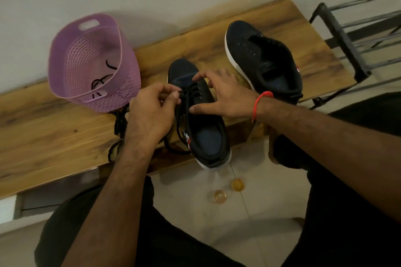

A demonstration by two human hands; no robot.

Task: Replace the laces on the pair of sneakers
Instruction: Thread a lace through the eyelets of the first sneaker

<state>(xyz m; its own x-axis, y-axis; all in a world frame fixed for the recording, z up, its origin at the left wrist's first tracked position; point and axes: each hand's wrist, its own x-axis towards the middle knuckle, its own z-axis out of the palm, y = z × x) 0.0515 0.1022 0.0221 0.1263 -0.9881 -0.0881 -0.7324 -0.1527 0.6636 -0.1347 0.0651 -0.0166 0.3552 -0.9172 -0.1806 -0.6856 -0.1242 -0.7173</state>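
A dark navy sneaker (204, 136) with a white sole lies on the wooden bench (54, 136), its heel over the front edge. A black lace (191, 92) crosses its lower eyelets and trails off to the left. My left hand (149, 110) pinches this lace at the shoe's left eyelets. My right hand (223, 95) rests spread on the shoe's right side, fingertips on the upper. The second sneaker (264, 58), without a lace, lies further right on the bench.
A purple perforated basket (86, 58) stands at the left with black lace pieces inside. More black lace (119, 123) lies beside my left wrist. A black metal rack (347, 34) stands at the right. Two amber glass objects (227, 191) sit on the tiled floor.
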